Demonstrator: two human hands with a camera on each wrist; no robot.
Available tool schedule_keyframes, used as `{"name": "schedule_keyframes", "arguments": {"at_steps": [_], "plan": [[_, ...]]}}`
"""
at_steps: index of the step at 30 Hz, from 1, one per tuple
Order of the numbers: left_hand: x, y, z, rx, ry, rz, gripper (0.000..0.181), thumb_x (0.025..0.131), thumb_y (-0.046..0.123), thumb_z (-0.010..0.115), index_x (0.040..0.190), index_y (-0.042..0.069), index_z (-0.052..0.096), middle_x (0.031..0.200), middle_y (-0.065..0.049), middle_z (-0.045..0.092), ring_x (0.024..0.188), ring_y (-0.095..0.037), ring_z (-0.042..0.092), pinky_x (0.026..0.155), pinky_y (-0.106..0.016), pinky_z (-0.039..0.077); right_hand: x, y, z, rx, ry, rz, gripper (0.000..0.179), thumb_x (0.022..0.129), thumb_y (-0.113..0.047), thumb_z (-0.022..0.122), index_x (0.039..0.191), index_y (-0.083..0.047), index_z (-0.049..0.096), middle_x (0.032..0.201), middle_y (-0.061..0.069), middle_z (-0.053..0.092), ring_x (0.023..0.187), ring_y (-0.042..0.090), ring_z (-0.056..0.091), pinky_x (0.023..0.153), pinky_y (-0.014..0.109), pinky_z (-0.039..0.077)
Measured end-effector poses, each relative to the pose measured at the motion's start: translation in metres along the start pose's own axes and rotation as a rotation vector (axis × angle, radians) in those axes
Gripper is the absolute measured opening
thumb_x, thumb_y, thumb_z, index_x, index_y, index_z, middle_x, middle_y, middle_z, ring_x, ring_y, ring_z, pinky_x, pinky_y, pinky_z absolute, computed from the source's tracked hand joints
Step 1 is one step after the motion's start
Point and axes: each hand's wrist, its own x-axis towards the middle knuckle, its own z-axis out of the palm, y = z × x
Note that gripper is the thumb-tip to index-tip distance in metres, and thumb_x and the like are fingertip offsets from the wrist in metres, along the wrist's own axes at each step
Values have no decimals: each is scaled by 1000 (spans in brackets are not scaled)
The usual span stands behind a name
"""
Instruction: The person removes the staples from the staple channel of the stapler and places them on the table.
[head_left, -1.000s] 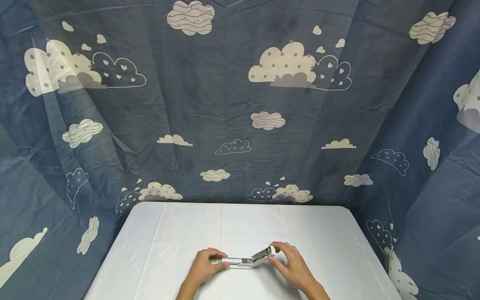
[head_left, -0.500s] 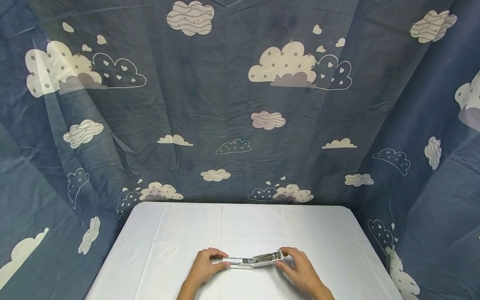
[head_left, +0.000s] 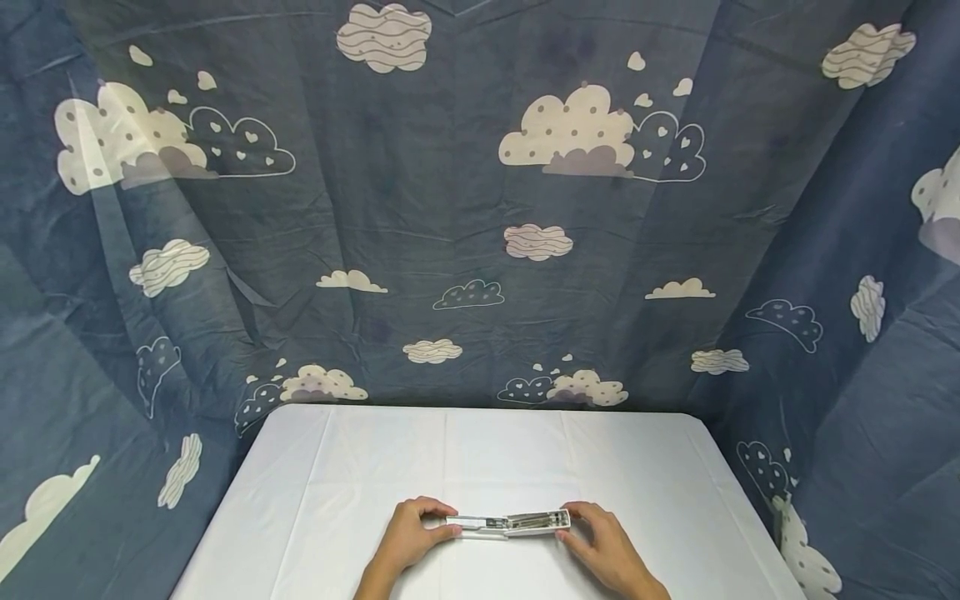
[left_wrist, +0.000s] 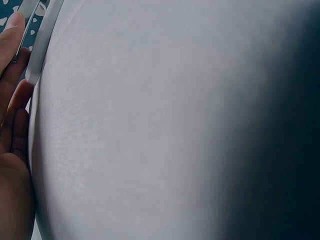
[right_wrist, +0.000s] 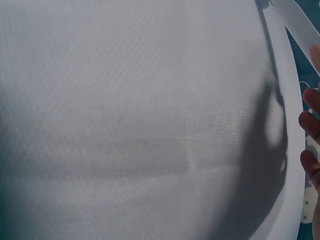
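A white stapler point(head_left: 537, 522) lies hinged wide apart across the front of the white table, its metal inside facing up. At its left end, my left hand point(head_left: 408, 533) pinches the base between thumb and fingers. The right end, the stapler's swung-back top, is held by my right hand point(head_left: 606, 546) between thumb and fingertips. In the left wrist view, part of the stapler point(left_wrist: 42, 45) shows beside the left hand point(left_wrist: 15, 175) at the edge. In the right wrist view, a white stretch of stapler point(right_wrist: 300, 22) reaches toward the fingertips of the right hand point(right_wrist: 312, 120).
A white cloth covers the table point(head_left: 375, 450), which has rounded far corners. Dark blue curtain fabric point(head_left: 420, 192) printed with pale clouds hangs behind it and along both sides.
My right hand has moved right and downward, swinging the stapler's top from a raised slant to almost level with the base. The left hand has kept its place and grip.
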Motion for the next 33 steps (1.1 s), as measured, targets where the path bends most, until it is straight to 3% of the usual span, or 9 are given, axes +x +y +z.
{"name": "schedule_keyframes", "arguments": {"at_steps": [11,17,21,24,29,33], "plan": [[1,1,-2,-14,-7,-5,28,75,50,87,96,33,80,106,14,76,111,-21,69,104,-55,52,13,-17,-7,36,62,-78,39,84,-33,86,118,-21,72,110,-16,72,105,10,65,99,50,52],[0,0,-2,-35,-16,8,29,76,50,86,98,32,80,108,12,77,114,-26,69,106,-59,50,23,-42,-3,78,19,-66,36,86,-30,86,118,-21,72,113,-15,72,111,14,64,105,53,49],[0,0,-1,-33,-13,13,28,77,50,86,98,32,80,108,12,77,114,-26,69,106,-59,50,29,-56,5,86,3,-70,33,87,-33,84,116,-24,72,113,-16,71,111,12,64,104,50,51],[0,0,-1,-25,-10,16,28,77,50,86,98,32,80,108,12,77,113,-26,69,105,-58,50,32,-64,13,88,3,-116,31,88,-35,83,116,-26,71,113,-17,70,110,10,66,101,47,54],[0,0,-1,-22,-10,22,29,78,51,85,99,32,80,108,13,77,112,-24,70,104,-57,52,32,-75,28,106,-45,-220,30,93,-30,79,119,-18,70,118,-10,71,113,16,69,98,42,59],[1,0,-1,-22,-12,26,29,78,52,85,99,32,80,108,13,76,113,-25,69,104,-57,52,28,-79,41,120,-102,-258,28,95,-26,76,119,-13,70,119,-5,72,112,20,70,94,37,61]]}}
